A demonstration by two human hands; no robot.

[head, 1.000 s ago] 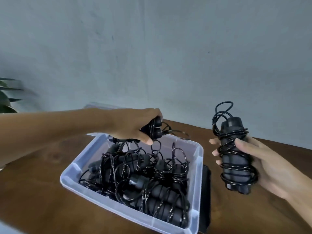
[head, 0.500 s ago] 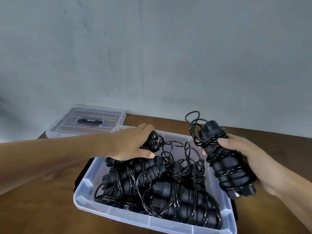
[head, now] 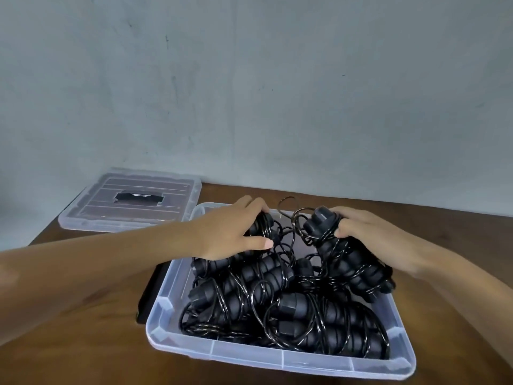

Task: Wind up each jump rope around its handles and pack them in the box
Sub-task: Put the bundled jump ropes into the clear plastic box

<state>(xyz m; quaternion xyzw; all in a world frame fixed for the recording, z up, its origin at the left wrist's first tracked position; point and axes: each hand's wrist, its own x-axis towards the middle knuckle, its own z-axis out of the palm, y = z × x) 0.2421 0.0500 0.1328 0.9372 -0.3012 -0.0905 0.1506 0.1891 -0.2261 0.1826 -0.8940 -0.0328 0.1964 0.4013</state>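
Nearest the viewer, the clear plastic box (head: pixel 280 362) sits on the brown wooden bench (head: pixel 83 343), its front wall close to the lower edge of the view and its long sides running away toward the wall. Inside it lie several wound jump ropes (head: pixel 327 323), each a pair of black handles bound in black cord, most with their long axes lying low and slanting from near left to far right or across the box; loose cord loops stand up between them. Over the right side of the box, the right hand (head: pixel 372 240) comes in from the right with its forearm sloping down and leftward, fingers curled round a wound bundle (head: pixel 347 257) whose long axis tilts from its capped end at far left down to near right, where its lower end reaches past the box's right rim. Across from it, the left hand (head: pixel 230 232) reaches in from the left, palm down, forearm nearly level over the bench, its fingers bent over the far end of another bundle (head: pixel 261 226) at the box's far-left part, thumb stretched toward the middle. Beyond the box, the clear lid (head: pixel 130 201) lies flat on the bench's far-left corner, near the pale grey wall (head: pixel 249 93).
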